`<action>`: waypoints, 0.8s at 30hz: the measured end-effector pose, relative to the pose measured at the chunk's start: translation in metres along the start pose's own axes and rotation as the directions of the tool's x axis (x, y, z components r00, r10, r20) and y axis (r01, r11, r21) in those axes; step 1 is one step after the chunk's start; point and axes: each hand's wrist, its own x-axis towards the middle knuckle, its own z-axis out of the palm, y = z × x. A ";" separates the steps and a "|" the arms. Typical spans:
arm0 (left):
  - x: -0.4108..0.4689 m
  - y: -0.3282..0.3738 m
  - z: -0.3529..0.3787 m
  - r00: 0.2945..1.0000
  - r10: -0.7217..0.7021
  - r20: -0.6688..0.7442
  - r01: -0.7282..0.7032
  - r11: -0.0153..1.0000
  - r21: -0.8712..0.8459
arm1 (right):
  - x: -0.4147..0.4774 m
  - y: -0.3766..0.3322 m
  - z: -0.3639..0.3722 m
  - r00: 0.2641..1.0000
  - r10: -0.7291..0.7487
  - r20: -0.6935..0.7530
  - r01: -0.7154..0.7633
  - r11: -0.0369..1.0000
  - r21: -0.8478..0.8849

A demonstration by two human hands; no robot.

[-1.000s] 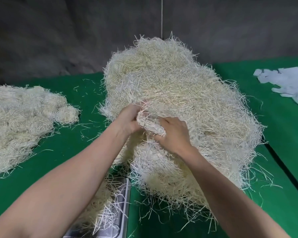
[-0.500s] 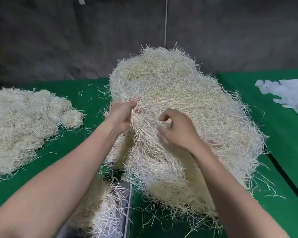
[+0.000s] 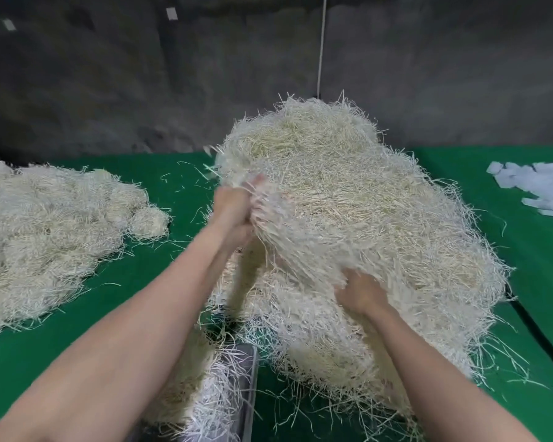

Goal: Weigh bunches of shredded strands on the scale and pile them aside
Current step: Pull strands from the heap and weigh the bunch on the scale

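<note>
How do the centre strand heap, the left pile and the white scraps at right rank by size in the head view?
1. centre heap
2. left pile, though the frame crops it
3. white scraps, also cropped

A white cord point(image 3: 322, 43) hangs straight down the wall point(image 3: 109, 90) ahead of me, and I place everything by it. The wall is dark grey, rough and mottled on both sides of the cord. Left of the cord it turns darkest low down. High up and left of the cord a small pale patch point(image 3: 171, 13) sticks to the wall, and a second pale patch point(image 3: 9, 24) sits much farther left, near the edge. Below the cord my green-covered table point(image 3: 160, 266) reaches back to the wall. Down and right of the cord a dark seam point(image 3: 537, 327) runs slantwise across the green. The light falls soft and even on the table, dimmer on the wall.
</note>
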 end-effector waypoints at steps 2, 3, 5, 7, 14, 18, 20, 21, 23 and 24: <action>0.014 0.022 -0.009 0.993 0.094 -0.070 -0.093 0.995 0.022 | -0.005 0.014 0.000 0.996 0.076 0.044 -0.071 0.993 -0.094; 0.017 0.030 -0.010 0.990 0.127 -0.065 -0.124 0.991 0.043 | -0.007 0.011 -0.003 0.996 0.075 0.057 -0.068 0.991 -0.115; 0.012 0.032 -0.003 0.990 0.142 0.010 -0.142 0.986 0.083 | -0.013 -0.012 -0.020 0.997 -0.003 0.081 0.010 0.996 -0.084; 0.006 0.022 0.004 0.994 0.106 0.040 -0.109 0.989 0.104 | -0.021 -0.042 -0.052 0.989 -0.141 0.048 0.145 0.986 -0.082; -0.008 0.019 0.011 0.994 -0.007 0.110 0.017 0.996 -0.093 | -0.048 -0.114 -0.098 0.896 -0.445 -0.004 0.282 0.561 0.778; -0.011 0.033 0.013 0.949 0.140 0.281 -0.143 0.990 -0.007 | -0.036 -0.122 -0.050 0.885 -0.395 0.246 0.170 0.767 0.619; -0.005 0.034 0.001 0.882 0.211 0.421 -0.440 0.686 0.579 | -0.026 -0.116 -0.039 0.948 -0.299 0.109 0.187 0.800 0.570; 0.000 0.025 -0.004 0.866 0.092 0.491 -0.485 0.389 0.783 | -0.024 -0.116 -0.038 0.965 -0.262 0.028 0.190 0.767 0.612; 0.002 -0.009 -0.010 0.859 -0.282 0.427 -0.455 -0.041 0.890 | -0.024 -0.120 -0.042 0.963 -0.235 -0.132 0.263 0.713 0.650; 0.005 -0.029 -0.012 0.839 -0.375 0.395 -0.480 -0.166 0.862 | -0.025 -0.122 -0.044 0.948 -0.253 -0.193 0.317 0.709 0.630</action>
